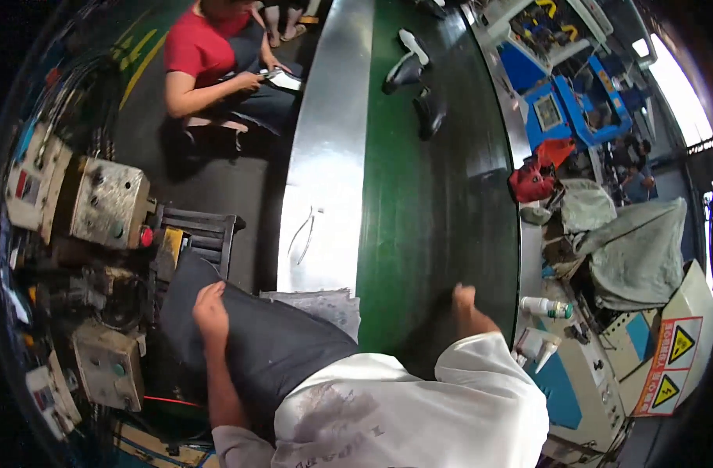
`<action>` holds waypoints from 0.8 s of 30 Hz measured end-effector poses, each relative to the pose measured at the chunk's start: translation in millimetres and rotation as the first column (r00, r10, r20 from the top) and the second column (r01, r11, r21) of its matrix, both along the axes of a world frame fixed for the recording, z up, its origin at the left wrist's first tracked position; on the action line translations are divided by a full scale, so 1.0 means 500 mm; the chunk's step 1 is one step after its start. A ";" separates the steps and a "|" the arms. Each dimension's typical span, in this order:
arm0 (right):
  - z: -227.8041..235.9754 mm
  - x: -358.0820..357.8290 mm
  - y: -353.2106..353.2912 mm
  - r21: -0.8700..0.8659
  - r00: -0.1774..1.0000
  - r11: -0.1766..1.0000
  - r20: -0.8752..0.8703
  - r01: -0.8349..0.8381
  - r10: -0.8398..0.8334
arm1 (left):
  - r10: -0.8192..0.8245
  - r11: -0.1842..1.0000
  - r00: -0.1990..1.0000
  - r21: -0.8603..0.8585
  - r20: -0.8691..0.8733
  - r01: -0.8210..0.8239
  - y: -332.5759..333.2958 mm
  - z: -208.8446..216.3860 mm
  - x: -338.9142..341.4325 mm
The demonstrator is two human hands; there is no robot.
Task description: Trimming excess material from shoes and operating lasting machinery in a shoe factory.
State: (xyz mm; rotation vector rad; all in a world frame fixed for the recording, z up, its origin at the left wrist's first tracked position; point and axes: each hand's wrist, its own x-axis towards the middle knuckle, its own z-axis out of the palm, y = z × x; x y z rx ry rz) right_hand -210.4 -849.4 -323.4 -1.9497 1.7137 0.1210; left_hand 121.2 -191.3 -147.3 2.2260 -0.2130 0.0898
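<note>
My left hand (210,310) rests by my dark-clad thigh, its fingers stretched out and nothing visible in it. Over the near part of the green conveyor belt (403,234) is my right hand (465,298); its fingers are foreshortened and mostly hidden, and I see no object in it. A pair of long-handled pincers (305,236) lies on the shiny metal strip (325,140) left of the belt, apart from both hands. At the strip's near end is a worn grey sheet (331,306). Dark shoes, one (430,114) upright and another (405,72) beside a pale sole, sit farther up the belt.
A person in a red shirt (204,51) sits at far left, holding a white-soled shoe (283,79). Control boxes (109,204) and a dark slatted stool (208,234) stand left. Right of the belt are a white bottle (545,307), a red bag (534,181) and a cloth-covered machine (637,249).
</note>
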 end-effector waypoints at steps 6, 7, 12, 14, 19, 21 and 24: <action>0.151 0.576 -0.345 -0.389 0.925 0.895 0.211 -0.217 0.316 | 0.263 0.957 0.942 -0.065 -0.210 -0.282 0.133 0.002 -0.019; 0.162 0.661 -0.384 -0.462 0.928 0.870 0.222 -0.171 0.301 | 0.303 0.944 0.926 -0.061 -0.227 -0.324 0.173 -0.009 -0.043; 0.204 0.986 -0.466 -0.138 0.940 0.956 0.192 -0.258 0.281 | 0.523 0.840 0.830 0.282 -0.194 -0.463 0.356 0.020 -0.304; 0.175 1.033 -0.460 -0.231 0.918 0.943 0.262 -0.239 0.297 | 0.657 0.692 0.725 0.547 -0.208 -0.470 0.421 0.039 -0.449; 0.143 1.047 -0.418 -0.249 0.958 0.964 0.243 -0.091 0.153 | 0.843 0.516 0.462 0.658 -0.275 -0.548 0.397 0.168 -0.687; 0.141 1.023 -0.405 -0.295 0.969 0.954 0.214 -0.052 0.119 | 0.915 0.382 0.294 0.828 -0.276 -0.411 0.435 0.197 -0.713; 0.143 0.966 -0.360 -0.313 0.938 0.936 0.247 -0.161 0.244 | 0.937 0.269 0.276 0.948 -0.216 -0.170 0.497 0.160 -0.665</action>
